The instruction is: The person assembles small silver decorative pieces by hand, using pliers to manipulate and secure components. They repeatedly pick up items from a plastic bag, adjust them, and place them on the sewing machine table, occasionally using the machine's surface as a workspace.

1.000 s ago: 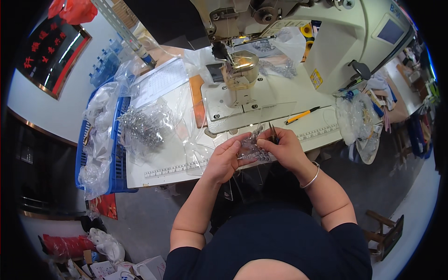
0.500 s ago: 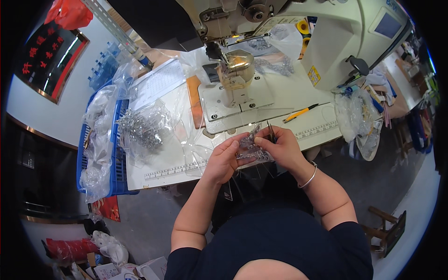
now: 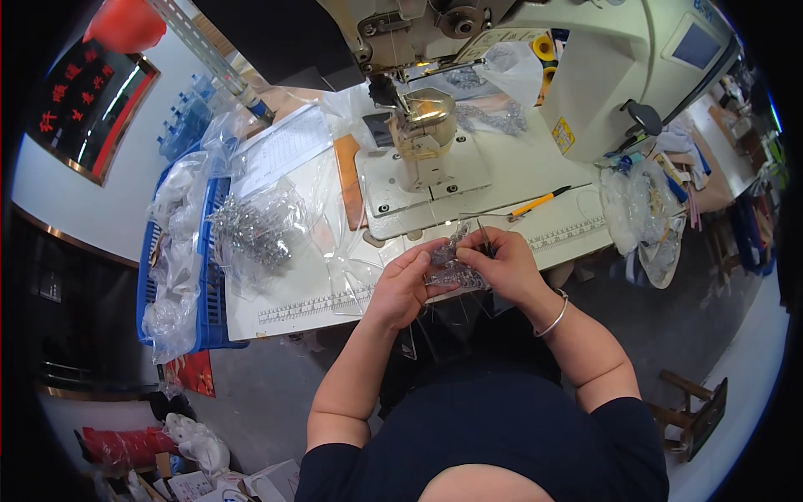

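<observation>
Just off the front edge of the sewing table, my two hands hold a small piece of silvery, see-through trim between them. On its left side, the fingers of my left hand are closed on it. My right hand pinches its upper right part between thumb and finger. A slim dark tool, perhaps thread snips, sticks up from the same right hand; its lower end is hidden by the fingers. Beyond the hands stands the sewing machine, with its post and metal plate.
A yellow cutter-like tool lies right of the plate, behind a ruler strip along the table edge. At left are a bag of silvery trim, a blue basket and a written sheet. A wooden stool stands lower right.
The trim is turned slightly in my fingers, and the dark tool in my right hand has tilted a little. At upper left, the red bag has changed shape. My arms have hardly moved.
</observation>
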{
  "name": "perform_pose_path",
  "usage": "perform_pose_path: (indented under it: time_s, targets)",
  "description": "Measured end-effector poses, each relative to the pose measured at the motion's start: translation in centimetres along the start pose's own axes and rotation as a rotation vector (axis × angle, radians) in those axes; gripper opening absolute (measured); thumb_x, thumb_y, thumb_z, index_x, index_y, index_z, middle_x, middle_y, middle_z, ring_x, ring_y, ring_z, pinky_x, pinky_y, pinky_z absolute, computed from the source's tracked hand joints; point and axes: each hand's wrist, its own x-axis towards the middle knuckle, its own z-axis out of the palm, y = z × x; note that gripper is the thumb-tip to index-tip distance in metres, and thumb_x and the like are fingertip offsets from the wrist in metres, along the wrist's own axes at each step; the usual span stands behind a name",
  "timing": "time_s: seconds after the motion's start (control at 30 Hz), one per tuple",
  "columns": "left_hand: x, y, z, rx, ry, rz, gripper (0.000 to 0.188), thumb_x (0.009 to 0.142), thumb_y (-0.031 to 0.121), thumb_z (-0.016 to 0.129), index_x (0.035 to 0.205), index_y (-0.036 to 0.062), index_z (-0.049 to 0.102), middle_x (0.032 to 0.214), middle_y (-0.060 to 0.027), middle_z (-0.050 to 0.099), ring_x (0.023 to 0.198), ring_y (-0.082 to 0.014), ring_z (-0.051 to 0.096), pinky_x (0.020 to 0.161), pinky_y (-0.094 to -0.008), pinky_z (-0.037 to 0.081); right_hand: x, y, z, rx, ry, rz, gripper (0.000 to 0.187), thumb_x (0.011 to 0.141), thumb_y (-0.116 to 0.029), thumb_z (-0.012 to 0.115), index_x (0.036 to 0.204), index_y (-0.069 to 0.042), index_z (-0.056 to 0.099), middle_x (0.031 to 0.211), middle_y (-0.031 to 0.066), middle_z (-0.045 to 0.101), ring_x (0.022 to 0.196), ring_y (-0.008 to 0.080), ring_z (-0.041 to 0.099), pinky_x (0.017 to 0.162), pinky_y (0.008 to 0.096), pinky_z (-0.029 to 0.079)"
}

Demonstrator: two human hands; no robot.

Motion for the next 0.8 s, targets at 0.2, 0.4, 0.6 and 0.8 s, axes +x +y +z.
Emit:
perform_pose_path:
  time_s: [0.2,0.4,0.6,0.8]
  targets:
    - [0.10,0.10,0.06,0.010,0.007,-0.007,0.039,0.095,0.022,0.042,0.125,-0.0029,0.042,0.111,-0.0110,0.055,0.100,-0.0204,0.056,0.084,-0.0411,0.051,0.08,-0.22,-0.18,-0.041,-0.005,-0.013,0.014,0.077,-0.014,0.066,0.084,-0.002,0.065,0.072,0.0030,0.063,0.061,0.0073,0.052,0.059,0.0228,0.044]
    - [0.14,-0.02,-0.07,0.007,0.011,-0.005,0.039,0.095,0.022,0.041,0.125,-0.0028,0.042,0.112,-0.0118,0.055,0.101,-0.0215,0.056,0.084,-0.0415,0.051,0.03,-0.32,-0.12,-0.047,-0.002,-0.004,0.016,0.076,-0.014,0.066,0.085,-0.001,0.064,0.072,0.0037,0.063,0.064,0.0083,0.053,0.061,0.0232,0.045]
    - [0.15,0.07,0.05,0.018,0.015,-0.004,0.039,0.095,0.022,0.040,0.125,-0.0027,0.042,0.112,-0.0124,0.055,0.102,-0.0229,0.056,0.084,-0.0416,0.051,0.13,0.16,-0.17,0.030,-0.009,0.047,0.021,0.076,-0.016,0.068,0.087,0.000,0.062,0.073,0.0057,0.063,0.065,0.0081,0.054,0.063,0.0237,0.045]
    - [0.21,0.02,-0.01,0.013,0.025,-0.005,0.039,0.095,0.022,0.039,0.125,-0.0031,0.041,0.112,-0.0136,0.055,0.101,-0.0245,0.057,0.084,-0.0420,0.051,0.20,0.24,-0.07,-0.043,0.016,-0.006,0.020,0.076,-0.016,0.067,0.086,0.000,0.064,0.073,0.0056,0.063,0.065,0.0085,0.054,0.062,0.0241,0.044]
